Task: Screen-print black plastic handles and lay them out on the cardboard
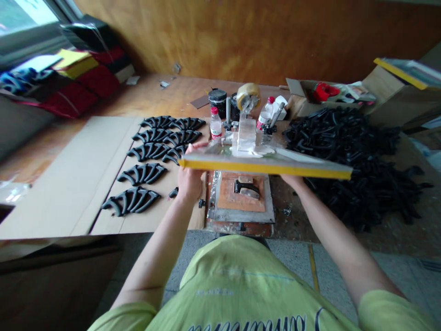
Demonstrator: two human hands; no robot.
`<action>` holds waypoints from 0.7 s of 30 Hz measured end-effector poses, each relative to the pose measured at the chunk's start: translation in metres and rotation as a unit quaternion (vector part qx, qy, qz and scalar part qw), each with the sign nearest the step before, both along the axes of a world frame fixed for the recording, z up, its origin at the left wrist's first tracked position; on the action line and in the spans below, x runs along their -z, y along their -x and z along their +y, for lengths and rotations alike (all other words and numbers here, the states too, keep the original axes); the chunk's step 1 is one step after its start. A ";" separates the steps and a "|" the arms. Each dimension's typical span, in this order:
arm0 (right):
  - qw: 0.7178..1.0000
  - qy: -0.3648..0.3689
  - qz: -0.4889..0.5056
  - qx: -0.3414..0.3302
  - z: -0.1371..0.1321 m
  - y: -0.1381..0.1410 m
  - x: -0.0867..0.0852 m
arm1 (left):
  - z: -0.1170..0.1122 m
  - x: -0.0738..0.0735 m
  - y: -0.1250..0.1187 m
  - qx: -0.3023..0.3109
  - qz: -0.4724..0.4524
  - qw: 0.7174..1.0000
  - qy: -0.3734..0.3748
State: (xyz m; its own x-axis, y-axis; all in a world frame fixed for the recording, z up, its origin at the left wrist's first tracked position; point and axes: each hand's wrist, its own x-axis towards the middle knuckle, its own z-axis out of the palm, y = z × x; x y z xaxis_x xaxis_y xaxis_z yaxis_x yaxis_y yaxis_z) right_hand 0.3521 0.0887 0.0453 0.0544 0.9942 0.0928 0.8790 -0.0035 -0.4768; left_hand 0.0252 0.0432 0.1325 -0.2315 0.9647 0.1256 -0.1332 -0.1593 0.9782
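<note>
Both hands up at the yellow-edged frame (265,168). Left hand (189,178) is closed on its left end, some fingers showing above the edge. Right hand (290,179) reaches under the right part; its fingers are hidden, so can't tell how tight or wide that grip is. Frame's near edge stands clear above the black part (254,188), which sits alone on the wooden board (225,201), over the grey base plate (257,217). In view the yellow edge sits a touch lower at right, though camera angle may account for that. To handle this well, I'd match lift on both sides; uneven push would likely twist the frame against whatever bears its far side. Move it slow and straight: the clear block (247,131) with white paste (245,153) around its foot could slide or smear if tipped hard. Fingertips out from under the edge, and leave the part unbumped on its board. Watch left elbow room: rows of finished-looking black pieces (132,201) lie on cardboard (74,177) just beside that forearm. Loose pile (358,184) on the counter (144,94) crowds the right forearm.
</note>
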 end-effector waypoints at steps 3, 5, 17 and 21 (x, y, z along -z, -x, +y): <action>0.993 0.020 -0.048 -0.103 -0.034 0.036 0.035 | 0.030 -0.024 -0.007 0.031 -0.042 0.998 -0.028; 0.982 0.032 -0.108 -0.152 -0.049 0.060 0.046 | 0.037 -0.030 -0.011 0.032 -0.057 0.997 -0.041; 0.968 -0.064 0.024 -0.243 -0.108 0.133 0.018 | -0.094 0.099 -0.057 0.122 -0.117 0.931 0.323; 0.978 -0.023 -0.029 -0.203 -0.092 0.061 0.025 | -0.072 0.113 0.008 0.054 -0.086 0.934 0.343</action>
State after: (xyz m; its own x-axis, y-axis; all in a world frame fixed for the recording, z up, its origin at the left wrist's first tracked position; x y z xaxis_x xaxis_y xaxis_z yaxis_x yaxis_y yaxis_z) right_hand 0.2913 -0.0038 0.0201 -0.3512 0.9274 0.1285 0.8294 0.3718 -0.4169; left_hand 0.0169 -0.0290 0.0192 -0.0878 0.8236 -0.5603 -0.2765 0.5202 0.8081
